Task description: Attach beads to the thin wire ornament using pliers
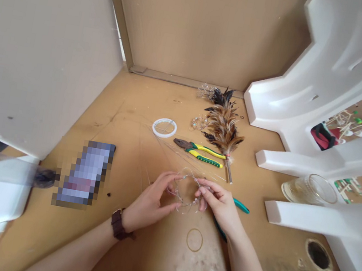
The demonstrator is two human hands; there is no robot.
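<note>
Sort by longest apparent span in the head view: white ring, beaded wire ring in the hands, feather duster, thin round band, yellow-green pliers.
1. Feather duster
2. Yellow-green pliers
3. Beaded wire ring, partly hidden, so less exact
4. White ring
5. Thin round band

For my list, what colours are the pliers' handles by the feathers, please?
The handles are yellow and green, clearest in the head view.
</note>
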